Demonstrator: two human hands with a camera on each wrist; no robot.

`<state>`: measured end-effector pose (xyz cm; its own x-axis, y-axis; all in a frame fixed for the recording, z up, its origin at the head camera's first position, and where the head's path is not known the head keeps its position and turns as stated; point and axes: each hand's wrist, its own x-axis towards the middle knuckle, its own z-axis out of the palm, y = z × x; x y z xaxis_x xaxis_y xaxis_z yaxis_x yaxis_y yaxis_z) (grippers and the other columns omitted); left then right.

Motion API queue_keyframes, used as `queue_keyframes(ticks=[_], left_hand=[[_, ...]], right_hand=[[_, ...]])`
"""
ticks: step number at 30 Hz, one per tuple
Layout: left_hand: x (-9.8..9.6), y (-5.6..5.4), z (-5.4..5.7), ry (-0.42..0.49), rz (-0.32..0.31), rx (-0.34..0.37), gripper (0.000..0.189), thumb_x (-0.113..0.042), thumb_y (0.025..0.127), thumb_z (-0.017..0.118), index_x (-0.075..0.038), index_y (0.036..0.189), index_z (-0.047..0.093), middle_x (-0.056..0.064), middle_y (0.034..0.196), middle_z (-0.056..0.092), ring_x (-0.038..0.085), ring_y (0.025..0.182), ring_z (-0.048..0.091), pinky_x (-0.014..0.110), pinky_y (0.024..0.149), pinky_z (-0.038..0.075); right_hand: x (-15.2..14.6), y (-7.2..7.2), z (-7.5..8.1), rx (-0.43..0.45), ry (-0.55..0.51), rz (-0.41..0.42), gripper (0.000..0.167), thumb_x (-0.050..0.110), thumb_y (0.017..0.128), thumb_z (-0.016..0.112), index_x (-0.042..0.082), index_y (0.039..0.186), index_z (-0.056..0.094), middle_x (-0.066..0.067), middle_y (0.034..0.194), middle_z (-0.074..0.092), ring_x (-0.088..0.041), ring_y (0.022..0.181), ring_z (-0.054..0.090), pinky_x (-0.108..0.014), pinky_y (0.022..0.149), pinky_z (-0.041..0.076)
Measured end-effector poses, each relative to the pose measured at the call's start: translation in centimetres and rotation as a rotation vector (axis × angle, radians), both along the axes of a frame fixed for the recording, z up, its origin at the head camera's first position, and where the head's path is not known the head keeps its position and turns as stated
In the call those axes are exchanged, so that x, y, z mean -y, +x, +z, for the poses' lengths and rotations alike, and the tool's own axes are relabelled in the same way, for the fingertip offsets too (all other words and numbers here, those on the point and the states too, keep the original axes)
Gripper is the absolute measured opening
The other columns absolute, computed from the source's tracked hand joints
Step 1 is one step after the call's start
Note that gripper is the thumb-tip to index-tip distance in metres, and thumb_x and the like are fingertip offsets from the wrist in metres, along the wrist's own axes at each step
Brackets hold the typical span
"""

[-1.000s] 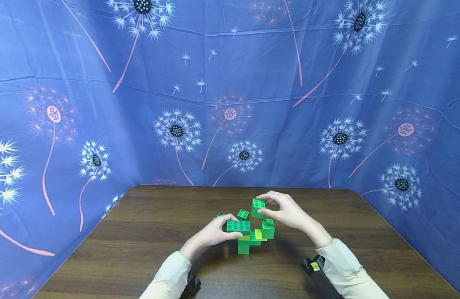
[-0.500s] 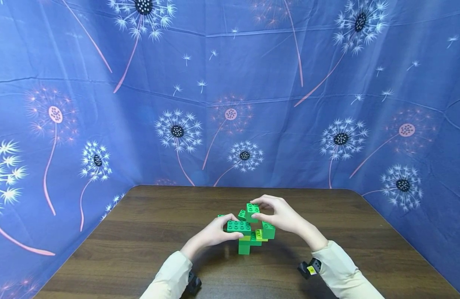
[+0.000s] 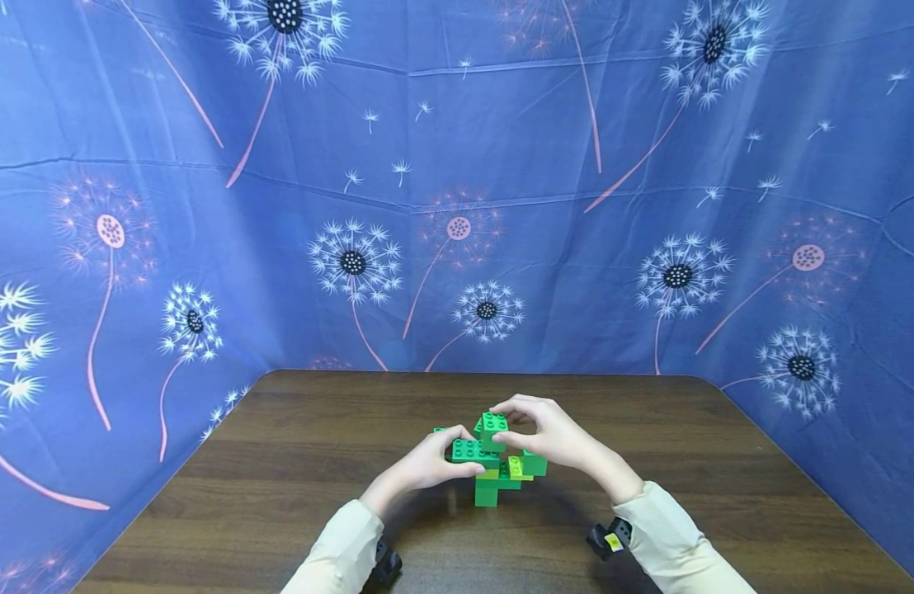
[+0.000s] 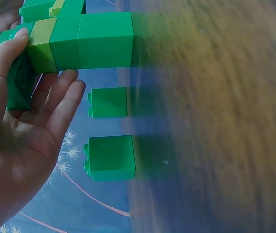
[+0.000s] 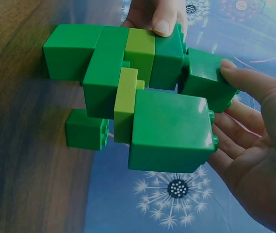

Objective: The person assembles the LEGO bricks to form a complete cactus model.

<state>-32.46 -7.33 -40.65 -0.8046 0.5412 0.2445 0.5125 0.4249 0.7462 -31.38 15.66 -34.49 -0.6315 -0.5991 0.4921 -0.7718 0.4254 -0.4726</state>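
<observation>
Green block (image 3: 492,429) sits pinched between the thumb and fingertips of the right hand (image 3: 552,429), just above the long brick (image 3: 472,450), which the left hand (image 3: 426,460) grips between thumb and fingers.

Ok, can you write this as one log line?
left hand: holds block stack; right hand: pinches green block over stack; two loose green blocks: on table
</observation>
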Motion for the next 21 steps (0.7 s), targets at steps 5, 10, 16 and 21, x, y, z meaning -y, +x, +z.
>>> queue_keyframes(ticks=[5,10,16,21], left_hand=[[0.17,0.04,0.09,-0.009,-0.005,0.008,0.026,-0.027,0.083,0.072,-0.012,0.097,0.056,-0.009,0.076,0.054,0.002,0.072,0.048,0.022,0.071,0.041],[0.33,0.04,0.08,-0.001,-0.021,0.021,0.028,-0.030,0.083,0.072,-0.013,0.098,0.055,-0.008,0.077,0.055,0.004,0.072,0.049,0.022,0.070,0.041],[0.28,-0.01,0.05,0.001,-0.021,0.018,0.029,-0.029,0.083,0.072,-0.012,0.099,0.055,-0.008,0.078,0.057,0.004,0.074,0.050,0.023,0.072,0.042],[0.28,0.05,0.16,0.004,-0.013,0.030,0.029,-0.029,0.083,0.072,-0.012,0.099,0.056,-0.007,0.080,0.059,0.004,0.075,0.051,0.023,0.073,0.042]], right_hand=[[0.15,0.09,-0.17,-0.001,0.000,0.006,0.032,0.025,0.086,0.069,0.009,0.112,0.064,-0.001,0.102,0.067,-0.012,0.089,0.064,-0.031,0.082,0.053],[0.28,0.03,-0.29,0.032,0.001,0.005,0.032,0.026,0.087,0.068,0.008,0.113,0.064,-0.003,0.102,0.068,-0.015,0.089,0.065,-0.033,0.082,0.052],[0.50,0.11,-0.20,0.052,0.012,-0.012,0.034,0.023,0.085,0.070,0.006,0.113,0.063,-0.005,0.103,0.068,-0.019,0.090,0.065,-0.035,0.083,0.052],[0.68,0.07,-0.25,0.059,-0.005,0.011,0.035,0.020,0.083,0.072,0.005,0.113,0.063,-0.007,0.102,0.067,-0.021,0.089,0.065,-0.036,0.082,0.053]])
